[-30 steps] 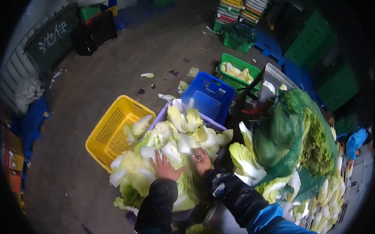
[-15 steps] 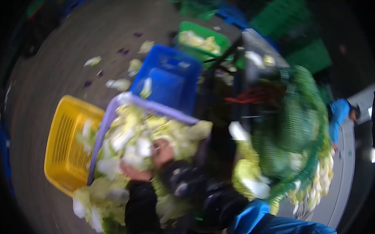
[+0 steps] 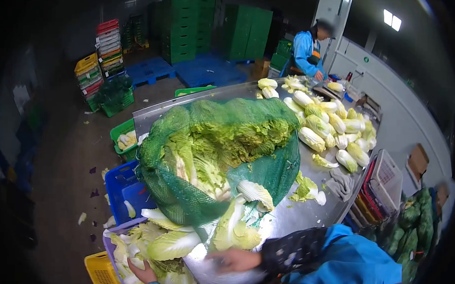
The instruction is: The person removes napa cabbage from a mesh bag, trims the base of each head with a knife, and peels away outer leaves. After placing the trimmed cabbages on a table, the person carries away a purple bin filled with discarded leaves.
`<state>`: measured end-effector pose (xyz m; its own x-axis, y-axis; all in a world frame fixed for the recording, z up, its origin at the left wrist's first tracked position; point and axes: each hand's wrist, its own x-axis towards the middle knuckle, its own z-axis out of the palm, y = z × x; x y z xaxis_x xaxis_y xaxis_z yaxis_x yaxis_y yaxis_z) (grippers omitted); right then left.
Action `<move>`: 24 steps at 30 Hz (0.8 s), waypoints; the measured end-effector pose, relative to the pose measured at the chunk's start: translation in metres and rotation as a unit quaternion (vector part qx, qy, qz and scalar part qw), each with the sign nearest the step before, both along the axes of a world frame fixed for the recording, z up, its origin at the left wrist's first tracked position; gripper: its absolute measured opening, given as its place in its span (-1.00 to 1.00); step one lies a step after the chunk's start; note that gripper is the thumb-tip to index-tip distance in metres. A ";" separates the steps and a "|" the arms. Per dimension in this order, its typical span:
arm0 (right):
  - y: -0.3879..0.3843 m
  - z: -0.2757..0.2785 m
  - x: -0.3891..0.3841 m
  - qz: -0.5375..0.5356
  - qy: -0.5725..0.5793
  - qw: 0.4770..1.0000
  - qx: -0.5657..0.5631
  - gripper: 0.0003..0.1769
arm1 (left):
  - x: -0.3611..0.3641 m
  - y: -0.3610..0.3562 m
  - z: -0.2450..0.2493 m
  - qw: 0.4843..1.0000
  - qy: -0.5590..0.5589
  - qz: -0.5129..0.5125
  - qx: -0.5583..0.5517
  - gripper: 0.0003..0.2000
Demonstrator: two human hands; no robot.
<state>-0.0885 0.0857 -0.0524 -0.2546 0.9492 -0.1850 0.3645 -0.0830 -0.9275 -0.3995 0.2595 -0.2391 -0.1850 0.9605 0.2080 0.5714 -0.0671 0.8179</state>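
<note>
My left hand [image 3: 143, 273] rests against loose Chinese cabbage leaves [image 3: 134, 241] in the purple crate [image 3: 108, 244], its thumb and fingers apart around pale leaf pieces. Smeared by motion, my right hand [image 3: 233, 260] is low over the near edge of the steel table [image 3: 277, 221], just below a large loose leaf [image 3: 232, 230]. Whether it holds anything, I cannot tell. Beyond it lies a green mesh sack [image 3: 161, 185], its mouth open toward me, with leafy cabbages [image 3: 206, 164] inside. More outer leaves [image 3: 174, 244] overhang the crate.
Trimmed Chinese cabbages [image 3: 318, 126] are heaped on the table's far right, near a grey cloth [image 3: 340, 185]. A person in blue [image 3: 305, 54] works at the far end. Blue [image 3: 118, 188], yellow [image 3: 100, 270] and green crates [image 3: 121, 130] stand along the left side.
The view has swung up from the crate to the table and sack. My right hand has left the leaves in the crate and moved right to the table edge; my left stays at the crate.
</note>
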 end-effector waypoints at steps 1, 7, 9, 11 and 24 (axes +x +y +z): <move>-0.016 0.000 0.031 -0.079 0.057 0.994 0.054 -0.49 | 0.039 -0.011 0.069 0.997 -0.068 -0.041 -0.020 -0.44; -0.054 0.005 0.139 -0.364 0.185 0.910 -0.073 -0.74 | 0.255 -0.071 0.251 0.906 -0.125 -0.405 0.009 -0.79; -0.035 0.002 0.153 -0.332 0.186 0.923 -0.050 -0.74 | 0.313 -0.069 0.242 0.887 -0.111 -0.449 0.016 -0.85; -0.008 0.007 0.169 -0.370 0.330 0.866 -0.061 -0.73 | 0.343 -0.054 0.211 0.887 -0.109 -0.448 0.012 -0.85; 0.156 -0.061 0.205 -0.224 0.247 0.941 -0.054 -0.69 | 0.381 -0.014 0.131 0.949 0.298 -0.022 -0.097 -0.36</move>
<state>0.1163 0.2420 -0.1138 0.0856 0.9642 -0.2511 -0.2039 -0.2298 -0.9516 -0.0181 0.2452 -0.1084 -0.0483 0.9954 0.0823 0.9371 0.0167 0.3487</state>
